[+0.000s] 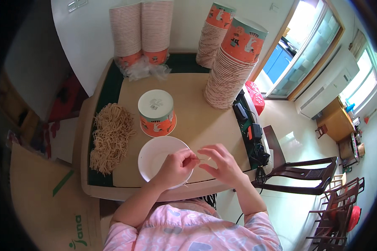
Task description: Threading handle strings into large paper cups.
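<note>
My left hand (pixel 178 168) is over the near right rim of a white paper tub (pixel 145 161), whose mouth faces up. Its thumb and fingertips are pinched on a thin cord, of which only a short end shows past them. Just to the right, my right hand (pixel 222 164) has its thumb and index finger apart around that end, without visibly gripping it. Behind the white tub, an orange and green paper tub (pixel 157 124) stands upside down with its pale base up. A tangled heap of beige cords (pixel 111 140) lies at the table's left side.
Tall stacks of nested paper tubs (pixel 230 69) stand at the far right, with more stacks (pixel 157 31) at the far left, crumpled clear plastic (pixel 144 69) round their feet. Black power adapters and cables (pixel 257 144) line the right edge. A dark chair (pixel 301 175) is beside the table.
</note>
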